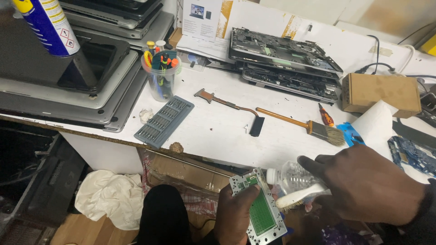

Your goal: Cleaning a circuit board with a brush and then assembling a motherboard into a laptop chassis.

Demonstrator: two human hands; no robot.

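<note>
Green circuit board (260, 209) in a pale metal frame sits near centre, below the tabletop (218, 131) edge, my left hand (234, 218) closed around its lower left side. Right hand (363, 188) clamped on a white-handled brush (299, 197), bristles just at the board's right edge — looks like the brushing step. Next stroke calls for a steady board and light pressure, I judge. Clear plastic bottle (290, 174) crowds in just behind the brush; paintbrush (302, 123), bit set (163, 121) and opened laptops (284, 63) lie farther off.
</note>
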